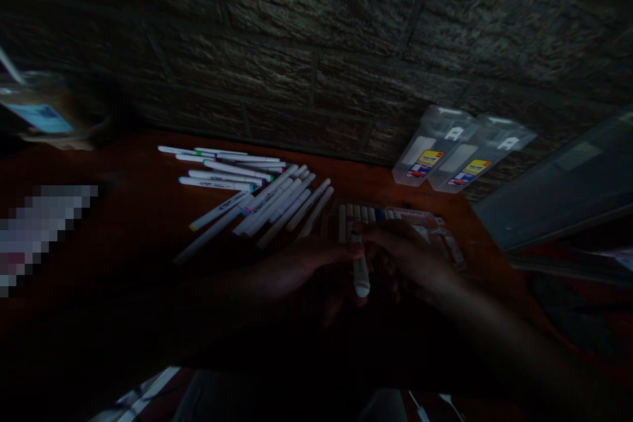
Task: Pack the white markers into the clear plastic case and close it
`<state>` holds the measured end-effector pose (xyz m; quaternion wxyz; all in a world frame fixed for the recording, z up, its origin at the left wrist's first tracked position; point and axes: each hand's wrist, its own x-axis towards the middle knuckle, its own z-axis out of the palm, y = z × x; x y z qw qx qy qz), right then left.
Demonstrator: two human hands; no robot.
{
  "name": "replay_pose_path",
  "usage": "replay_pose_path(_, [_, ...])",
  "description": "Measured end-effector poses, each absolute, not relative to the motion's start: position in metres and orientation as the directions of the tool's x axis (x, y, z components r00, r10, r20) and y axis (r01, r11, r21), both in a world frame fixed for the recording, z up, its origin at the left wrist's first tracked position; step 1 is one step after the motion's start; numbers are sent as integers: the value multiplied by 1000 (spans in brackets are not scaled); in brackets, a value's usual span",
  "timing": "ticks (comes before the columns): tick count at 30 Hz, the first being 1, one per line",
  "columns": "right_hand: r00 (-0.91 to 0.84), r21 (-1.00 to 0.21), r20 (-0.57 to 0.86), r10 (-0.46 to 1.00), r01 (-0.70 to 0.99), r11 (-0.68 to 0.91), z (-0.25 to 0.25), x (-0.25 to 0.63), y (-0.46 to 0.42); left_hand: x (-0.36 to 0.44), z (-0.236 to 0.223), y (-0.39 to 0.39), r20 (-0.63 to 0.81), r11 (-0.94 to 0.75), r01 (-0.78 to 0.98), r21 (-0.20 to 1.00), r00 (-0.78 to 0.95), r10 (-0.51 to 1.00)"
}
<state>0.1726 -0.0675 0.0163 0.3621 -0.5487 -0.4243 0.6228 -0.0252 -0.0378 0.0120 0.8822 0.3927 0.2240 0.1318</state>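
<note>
A white marker point(361, 275) points toward me, its rounded end lowest, in front of my body. My left hand point(306, 267) is closed on it, thumb pressed along its side. The fingers of my right hand point(410, 254) pinch its far end. Just beyond both hands is a clear plastic case point(435, 219) with several white markers point(364, 213) standing side by side in it; the hands hide part of it. Loose white markers point(271, 201) with coloured ends lie in a spread pile to the left of the case. Deep shadow covers the undersides of both hands.
Two clear plastic boxes point(420, 151) with yellow labels stand against the stone-block wall point(316, 72). A container with a blue label point(42, 117) sits at the far left of the wooden table point(133, 178). Nearer on that side is a pixelated patch. A greyish panel point(558, 178) rises at right.
</note>
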Motion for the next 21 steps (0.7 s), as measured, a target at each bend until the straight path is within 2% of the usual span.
replay_pose_path(6, [-142,-921,-387,911,20,-388,16,174,-67,-26,14,-38,-315,662,-47,748,853,417])
replay_pose_path(10, [-159,-925,-373,914,-17,-380,15,174,-66,-25,10,-37,-268,634,-51,772,878,397])
replay_pose_path(16, [-137,-962,-189,972,-173,-211,12,173,-62,-21,-1,-38,-211,511,-62,857,862,460])
replay_pose_path(21, [-44,-953,-117,992,-275,-125,25,191,-52,-20,3,-40,-224,448,-26,894,839,496])
